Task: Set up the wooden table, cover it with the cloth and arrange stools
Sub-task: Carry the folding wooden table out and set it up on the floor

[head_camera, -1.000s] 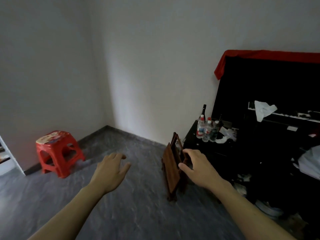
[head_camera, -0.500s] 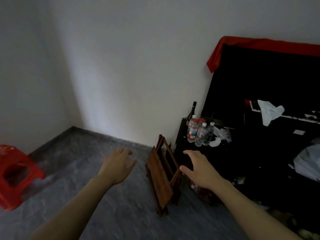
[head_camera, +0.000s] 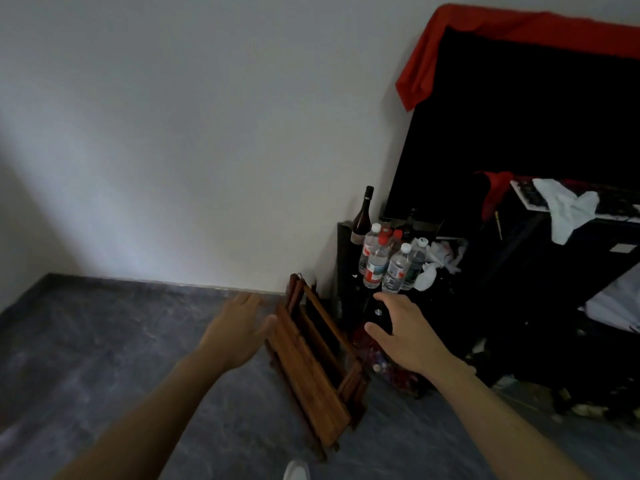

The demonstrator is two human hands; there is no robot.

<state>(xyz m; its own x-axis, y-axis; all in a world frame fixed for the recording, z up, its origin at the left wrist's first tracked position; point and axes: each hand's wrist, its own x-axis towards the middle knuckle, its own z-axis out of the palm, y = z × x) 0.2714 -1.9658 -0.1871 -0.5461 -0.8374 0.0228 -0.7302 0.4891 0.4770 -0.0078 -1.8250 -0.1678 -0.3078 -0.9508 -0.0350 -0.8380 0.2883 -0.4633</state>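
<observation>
A folded wooden table (head_camera: 313, 368) stands on its edge on the grey floor, leaning close to a dark cabinet. My left hand (head_camera: 239, 329) is open, fingers spread, just left of the table's upper end, with the thumb near its edge. My right hand (head_camera: 403, 332) is open on the table's right side, apart from the wood, in front of the cabinet. A red cloth (head_camera: 485, 39) drapes over the top of a tall black piece of furniture at the upper right. No stool is in view.
A dark cabinet (head_camera: 346, 258) by the wall carries a wine bottle (head_camera: 362, 216) and several water bottles (head_camera: 388, 265). A white rag (head_camera: 568, 209) and clutter lie on black furniture at right. Litter sits on the floor beside the table. Open grey floor (head_camera: 104, 341) spreads left.
The view swung right and closer, so the red stool left the frame. Both hands moved nearer the folded table, one on each side. The right hand came off the table's top edge.
</observation>
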